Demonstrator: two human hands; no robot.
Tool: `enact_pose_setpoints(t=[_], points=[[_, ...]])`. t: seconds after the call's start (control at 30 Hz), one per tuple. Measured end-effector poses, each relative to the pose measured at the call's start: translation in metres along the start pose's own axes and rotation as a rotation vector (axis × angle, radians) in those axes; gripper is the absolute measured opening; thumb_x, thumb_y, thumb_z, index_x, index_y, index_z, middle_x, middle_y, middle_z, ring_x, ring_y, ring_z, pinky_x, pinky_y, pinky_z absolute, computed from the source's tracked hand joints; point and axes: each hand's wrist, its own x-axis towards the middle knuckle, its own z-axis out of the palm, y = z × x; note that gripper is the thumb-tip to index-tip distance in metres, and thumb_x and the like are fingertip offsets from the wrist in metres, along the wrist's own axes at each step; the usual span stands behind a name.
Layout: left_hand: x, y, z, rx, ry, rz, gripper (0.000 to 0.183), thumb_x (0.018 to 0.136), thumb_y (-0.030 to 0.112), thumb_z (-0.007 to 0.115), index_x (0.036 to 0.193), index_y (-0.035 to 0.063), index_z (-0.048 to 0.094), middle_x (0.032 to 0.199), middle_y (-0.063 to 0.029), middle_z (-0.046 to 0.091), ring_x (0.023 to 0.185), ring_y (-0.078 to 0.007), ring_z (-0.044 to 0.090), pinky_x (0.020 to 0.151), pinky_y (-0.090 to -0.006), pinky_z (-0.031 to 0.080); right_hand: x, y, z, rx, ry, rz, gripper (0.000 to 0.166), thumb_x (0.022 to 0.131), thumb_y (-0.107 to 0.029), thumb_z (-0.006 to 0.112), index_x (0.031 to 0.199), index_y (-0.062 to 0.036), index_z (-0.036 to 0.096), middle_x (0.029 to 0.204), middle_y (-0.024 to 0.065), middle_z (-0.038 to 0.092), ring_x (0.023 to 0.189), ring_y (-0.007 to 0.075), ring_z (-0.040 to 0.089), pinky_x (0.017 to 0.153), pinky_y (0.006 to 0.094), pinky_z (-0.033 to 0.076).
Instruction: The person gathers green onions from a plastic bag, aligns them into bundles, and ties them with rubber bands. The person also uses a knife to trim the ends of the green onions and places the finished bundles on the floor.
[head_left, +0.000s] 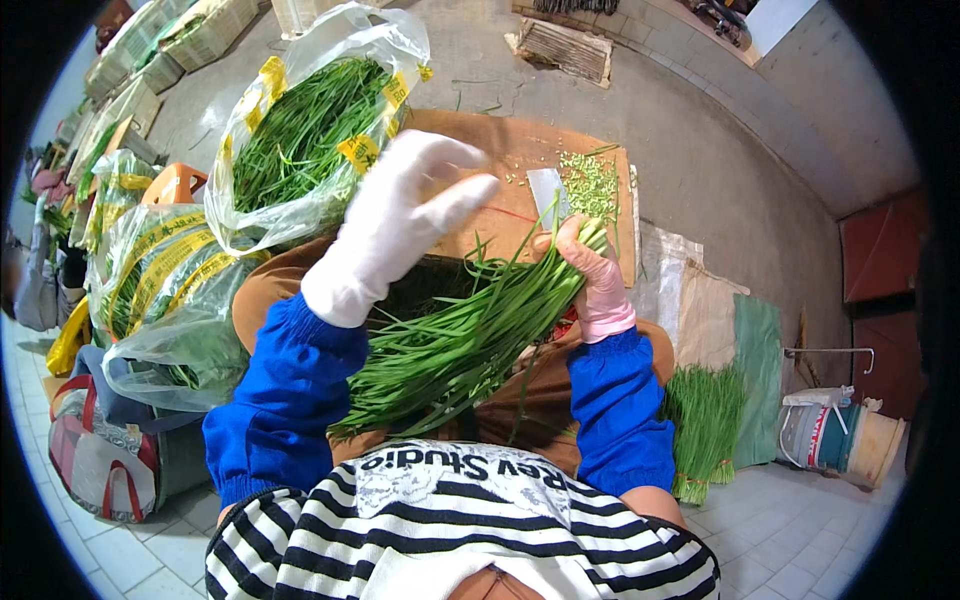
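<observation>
My right hand (596, 270), in a pale pink glove, is closed around the pale stem ends of a bunch of long green leaves, likely Chinese chives (465, 337). The leaves spread left across my lap. My left hand (427, 199), in a white glove, is raised with fingers apart and slightly blurred; nothing shows in it. Beyond my hands lies a brown board (480, 150), with chopped stem bits (589, 187) and a flat pale piece (546, 191), perhaps a blade. To the left of the board, an open plastic bag (225, 180) holds more green leaves.
Another filled plastic bag (169, 300) and an orange stool (174, 184) are at the left, above a patterned bag (105, 465). Tied green bunches (701, 427) lie at the right by a green sheet (756, 382) and a bucket (832, 435). Crates (214, 34) stand far left.
</observation>
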Motion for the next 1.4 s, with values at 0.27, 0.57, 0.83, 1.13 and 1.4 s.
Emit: enact_pose_setpoints(t=[0.27,0.57,0.83,1.13,1.4], points=[[0.025,-0.019,0.039,-0.444,-0.277,-0.24,0.021,0.09,0.012,0.07,0.107,0.0006,0.069,0.092,-0.0011,0.07,0.085,-0.0075,0.062,0.078,-0.0242,0.05,0.005,-0.027,0.025,-0.092,0.028,0.02,0.019,0.083,-0.014,0.075,0.097,-0.0066,0.065,0.096,0.0013,0.067,0.089,0.0114,0.061,0.079,0.0267,0.05],[0.025,-0.034,0.043,0.067,-0.193,0.1,0.016,0.081,0.009,0.075,0.096,0.0049,0.075,0.086,-0.0089,0.072,0.079,-0.0173,0.068,0.074,-0.0292,0.055,0.011,-0.009,0.028,-0.335,0.109,0.05,0.011,0.086,-0.011,0.074,0.093,-0.0066,0.066,0.085,-0.0048,0.063,0.079,0.0059,0.057,0.074,0.0219,0.046],[0.004,-0.111,-0.068,0.901,-0.637,-0.192,0.049,0.082,0.034,0.072,0.122,0.0062,0.065,0.114,-0.02,0.067,0.102,-0.0345,0.065,0.09,-0.0388,0.051,0.036,-0.143,0.046,-0.659,0.291,-0.257,0.026,0.088,-0.033,0.068,0.08,-0.0084,0.069,0.079,0.0034,0.068,0.068,0.0098,0.062,0.065,0.0251,0.051],[-0.032,-0.137,-0.023,0.242,-0.611,-0.35,0.048,0.09,0.035,0.067,0.125,0.003,0.062,0.109,-0.0184,0.069,0.102,-0.0292,0.067,0.09,-0.0354,0.052,0.2,-0.126,0.044,-1.335,-0.076,-1.293,0.012,0.09,-0.012,0.069,0.103,-0.0105,0.068,0.105,0.0072,0.072,0.094,0.0162,0.069,0.083,0.028,0.055],[-0.029,-0.232,0.053,0.186,-0.505,-0.451,0.041,0.089,0.034,0.064,0.119,0.0057,0.066,0.105,-0.0155,0.071,0.1,-0.0312,0.067,0.089,-0.0383,0.052,0.212,0.113,-0.095,-1.714,-0.862,-1.043,0.008,0.077,-0.014,0.061,0.084,-0.0128,0.057,0.081,0.0044,0.057,0.087,0.0235,0.06,0.086,0.0372,0.05]])
